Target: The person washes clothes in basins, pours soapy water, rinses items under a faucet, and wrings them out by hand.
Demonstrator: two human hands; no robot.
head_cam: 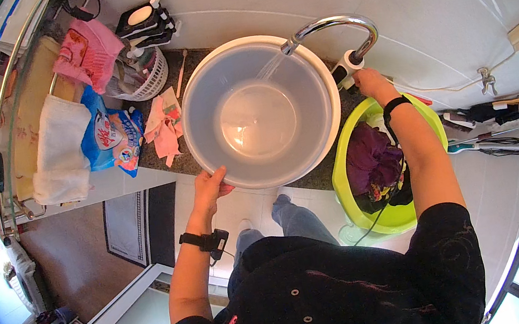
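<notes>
A translucent grey plastic basin [264, 161] sits on the white rim of a washbasin [332, 93]. My left hand [208, 191] grips its near-left rim, thumb on top. From the chrome gooseneck faucet [349, 21], water streams [270, 66] into the basin, whose bottom looks wet. My right hand [372, 84] is curled at the faucet's base, with the fingertips and the part they hold mostly hidden. Below my right forearm, a lime-green tub [343, 184] holds a bundled purple cloth [372, 156] and other dark and patterned fabric.
On the dark countertop [148, 160] left of the basin are pink cloths [163, 126], a toothbrush [181, 73], a white basket [155, 79] and a blue packet [112, 130]. A soap holder [146, 21] is on the wall. White towel [62, 148] hangs left; cleaning tools [493, 112] hang right.
</notes>
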